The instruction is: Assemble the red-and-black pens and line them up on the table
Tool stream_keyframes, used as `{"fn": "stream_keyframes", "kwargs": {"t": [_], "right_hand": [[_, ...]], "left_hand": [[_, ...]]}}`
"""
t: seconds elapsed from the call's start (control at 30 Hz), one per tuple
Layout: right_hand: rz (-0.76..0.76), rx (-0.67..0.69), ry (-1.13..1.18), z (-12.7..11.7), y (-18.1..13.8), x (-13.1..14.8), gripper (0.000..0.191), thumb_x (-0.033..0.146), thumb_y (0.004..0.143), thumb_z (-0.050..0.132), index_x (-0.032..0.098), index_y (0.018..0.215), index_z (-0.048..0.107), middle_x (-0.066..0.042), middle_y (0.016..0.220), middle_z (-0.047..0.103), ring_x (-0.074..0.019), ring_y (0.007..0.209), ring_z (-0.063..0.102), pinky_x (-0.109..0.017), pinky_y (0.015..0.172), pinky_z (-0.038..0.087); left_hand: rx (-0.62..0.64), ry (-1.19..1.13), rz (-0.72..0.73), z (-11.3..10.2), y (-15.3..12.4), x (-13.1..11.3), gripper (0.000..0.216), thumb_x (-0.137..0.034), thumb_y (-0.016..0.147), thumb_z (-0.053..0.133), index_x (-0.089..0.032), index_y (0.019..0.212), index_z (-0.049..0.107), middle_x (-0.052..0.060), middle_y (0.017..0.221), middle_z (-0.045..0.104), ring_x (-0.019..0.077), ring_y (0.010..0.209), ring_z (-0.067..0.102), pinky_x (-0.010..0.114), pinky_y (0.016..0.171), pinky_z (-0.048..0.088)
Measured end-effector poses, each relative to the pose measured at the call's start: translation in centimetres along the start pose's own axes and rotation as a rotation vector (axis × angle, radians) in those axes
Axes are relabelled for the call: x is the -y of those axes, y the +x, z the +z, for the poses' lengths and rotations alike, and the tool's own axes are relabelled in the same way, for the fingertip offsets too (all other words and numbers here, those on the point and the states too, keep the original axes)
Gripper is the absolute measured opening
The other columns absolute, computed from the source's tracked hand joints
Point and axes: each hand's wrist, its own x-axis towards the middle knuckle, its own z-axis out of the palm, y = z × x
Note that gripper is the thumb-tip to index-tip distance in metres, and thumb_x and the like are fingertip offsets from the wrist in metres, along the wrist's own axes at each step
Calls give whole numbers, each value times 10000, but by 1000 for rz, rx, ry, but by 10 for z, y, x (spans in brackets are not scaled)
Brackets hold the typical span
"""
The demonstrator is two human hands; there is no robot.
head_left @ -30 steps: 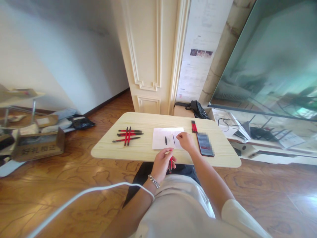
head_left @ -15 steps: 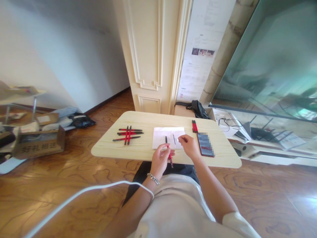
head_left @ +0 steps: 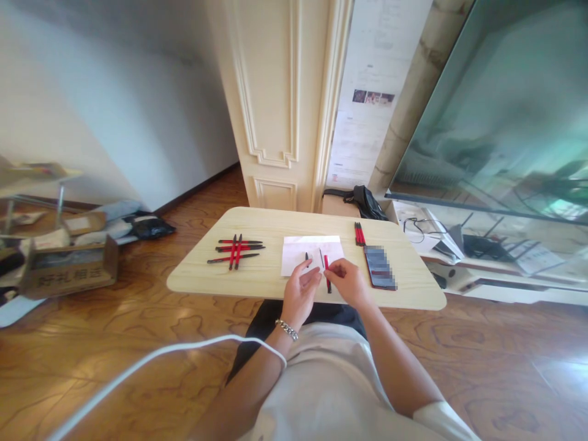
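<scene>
My right hand pinches a red pen barrel with a black lower end, held upright over the near edge of the white paper. Just left of it, my left hand has its fingers curved and apart, the fingertips close to the barrel. A short black pen part shows just beyond the left fingertips; whether they touch it I cannot tell. A thin dark pen refill rests on the paper.
Several red-and-black pens lie crossed at the table's left. More pens lie side by side at the right, above a phone. A white cable passes by my left arm. A cardboard box sits on the floor.
The red barrel has passed from my left hand to my right hand and moved right. My left fingers have loosened. The refill stays on the paper.
</scene>
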Motion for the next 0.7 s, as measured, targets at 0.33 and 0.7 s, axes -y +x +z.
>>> {"fn": "stream_keyframes", "kwargs": {"t": [0.33, 0.7], "right_hand": [[131, 8, -654, -8, 71, -26, 120, 256, 744, 601, 175, 743, 690, -79, 755, 700, -182, 735, 621, -250, 628, 365], [130, -125, -594, -11, 56, -25, 277, 412, 828, 526, 189, 762, 676, -56, 743, 692, -170, 698, 602, -246, 604, 344]], "left_hand": [[-47, 114, 40, -16, 5, 5, 332, -410, 778, 646, -158, 993, 614, 119, 981, 689, 196, 870, 668, 322, 780, 525], [-133, 316, 158, -33, 19, -5, 300, -426, 803, 597, -172, 957, 639, 92, 896, 699, 176, 748, 666, 278, 696, 514]]}}
